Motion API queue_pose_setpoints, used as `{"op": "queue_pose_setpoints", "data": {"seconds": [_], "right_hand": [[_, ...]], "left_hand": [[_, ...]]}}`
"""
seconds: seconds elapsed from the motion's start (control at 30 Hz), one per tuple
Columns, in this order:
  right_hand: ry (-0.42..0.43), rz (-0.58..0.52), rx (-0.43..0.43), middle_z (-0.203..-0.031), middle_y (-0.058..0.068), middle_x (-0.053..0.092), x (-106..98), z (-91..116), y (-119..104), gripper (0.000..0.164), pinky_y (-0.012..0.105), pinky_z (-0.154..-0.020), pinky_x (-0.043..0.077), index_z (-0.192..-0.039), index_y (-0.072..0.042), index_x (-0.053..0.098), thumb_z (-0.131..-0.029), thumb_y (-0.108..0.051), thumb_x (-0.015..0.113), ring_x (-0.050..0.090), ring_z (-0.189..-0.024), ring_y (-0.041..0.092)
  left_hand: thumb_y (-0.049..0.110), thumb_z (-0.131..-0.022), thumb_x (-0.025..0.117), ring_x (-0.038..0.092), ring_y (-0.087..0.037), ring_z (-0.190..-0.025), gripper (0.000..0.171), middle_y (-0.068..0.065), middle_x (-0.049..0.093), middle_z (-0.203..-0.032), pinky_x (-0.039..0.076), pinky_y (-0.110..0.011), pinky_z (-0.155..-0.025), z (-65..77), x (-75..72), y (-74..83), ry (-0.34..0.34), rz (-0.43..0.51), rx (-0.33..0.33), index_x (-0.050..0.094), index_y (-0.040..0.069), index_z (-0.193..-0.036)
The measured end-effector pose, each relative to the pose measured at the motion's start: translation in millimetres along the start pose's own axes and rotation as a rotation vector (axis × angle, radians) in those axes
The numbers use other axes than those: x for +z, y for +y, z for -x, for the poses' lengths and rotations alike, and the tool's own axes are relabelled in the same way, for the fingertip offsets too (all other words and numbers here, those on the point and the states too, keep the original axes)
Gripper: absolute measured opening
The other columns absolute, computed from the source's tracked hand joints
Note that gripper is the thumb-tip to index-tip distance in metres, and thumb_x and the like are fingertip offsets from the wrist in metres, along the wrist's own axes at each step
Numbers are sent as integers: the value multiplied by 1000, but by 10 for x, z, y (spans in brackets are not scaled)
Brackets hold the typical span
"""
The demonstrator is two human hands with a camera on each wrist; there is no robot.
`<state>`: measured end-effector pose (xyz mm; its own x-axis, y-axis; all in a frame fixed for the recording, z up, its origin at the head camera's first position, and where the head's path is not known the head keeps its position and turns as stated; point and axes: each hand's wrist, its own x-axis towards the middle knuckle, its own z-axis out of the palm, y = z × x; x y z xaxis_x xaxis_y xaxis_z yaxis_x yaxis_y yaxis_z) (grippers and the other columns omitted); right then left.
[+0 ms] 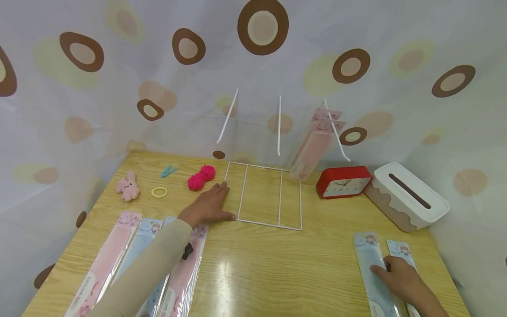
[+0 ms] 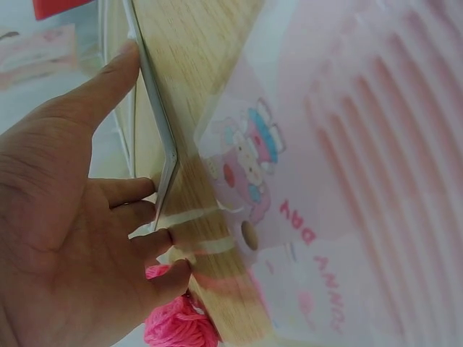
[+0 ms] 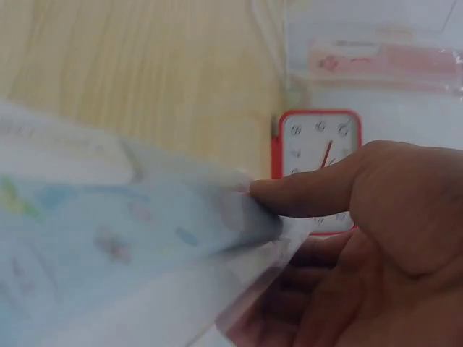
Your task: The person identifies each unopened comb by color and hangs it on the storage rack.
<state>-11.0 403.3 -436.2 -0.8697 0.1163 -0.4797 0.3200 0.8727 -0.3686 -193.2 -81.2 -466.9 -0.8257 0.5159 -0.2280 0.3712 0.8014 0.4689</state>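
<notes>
My left hand (image 1: 207, 204) rests at the front left corner of a white wire display rack (image 1: 261, 223), its thumb and fingertips touching the wire. In the left wrist view, the hand (image 2: 79, 210) lies along that wire beside a pink packet (image 2: 253, 166) with a ribbed insert. Over at the right, my right hand (image 1: 400, 277) pinches a long, flat blue packet (image 1: 372, 264) in clear wrap. The right wrist view shows the blue packet (image 3: 145, 224) between thumb and fingers, tilted. Another blue packet (image 1: 400, 248) lies partly hidden beneath that hand.
Pink packets (image 1: 317, 145) hang from the rack's right prong. A red clock (image 1: 344, 181) and a white tissue box (image 1: 412, 193) stand back right. At left lie several packets (image 1: 107, 259), a plush toy (image 1: 128, 187), a yellow ring (image 1: 159, 196), a teal clip (image 1: 168, 171) and pink yarn (image 1: 201, 177).
</notes>
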Motion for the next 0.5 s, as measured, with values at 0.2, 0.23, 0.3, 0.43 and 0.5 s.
{"op": "queue_pose_setpoints", "data": {"seconds": [0.2, 0.23, 0.3, 0.43, 0.5], "right_hand": [[77, -152, -180, -63, -2, 45, -4, 131, -489, 32, 27, -52, 39, -79, -7, 56, -97, -31, 65, 42, -56, 10], [87, -175, -206, -64, -2, 47, -16, 151, -593, 32, 26, -53, 40, -80, -7, 57, -97, -32, 66, 44, -58, 10], [115, -210, -263, -71, -1, 55, -47, 186, -806, 30, 25, -57, 44, -85, -7, 62, -97, -34, 66, 50, -63, 9], [194, -252, -374, -79, -1, 62, -113, 257, -1217, 24, 24, -61, 46, -94, -8, 67, -96, -32, 69, 55, -70, 10], [214, -293, -428, -82, 0, 65, -143, 290, -1414, 22, 24, -61, 48, -98, -7, 69, -95, -29, 70, 58, -70, 10]], "left_hand": [[54, -86, 72, 15, -40, -151, 100, -19, 14, -165, 20, -60, -118, -3, 5, -8, 2, 3, 6, 27, -2, -155], [54, -86, 72, 15, -40, -151, 100, -19, 14, -165, 20, -60, -118, -2, 1, -3, 4, 4, 7, 27, -2, -155], [54, -86, 72, 15, -40, -151, 99, -19, 14, -165, 20, -60, -118, -2, -5, 7, 6, 5, 8, 28, -2, -155], [54, -86, 72, 14, -40, -151, 99, -18, 13, -165, 19, -59, -118, -10, -1, 11, 3, -1, 5, 27, -2, -155], [54, -86, 72, 14, -39, -151, 99, -18, 13, -165, 19, -59, -118, -10, 5, 10, 5, -5, 2, 28, -1, -155]]}}
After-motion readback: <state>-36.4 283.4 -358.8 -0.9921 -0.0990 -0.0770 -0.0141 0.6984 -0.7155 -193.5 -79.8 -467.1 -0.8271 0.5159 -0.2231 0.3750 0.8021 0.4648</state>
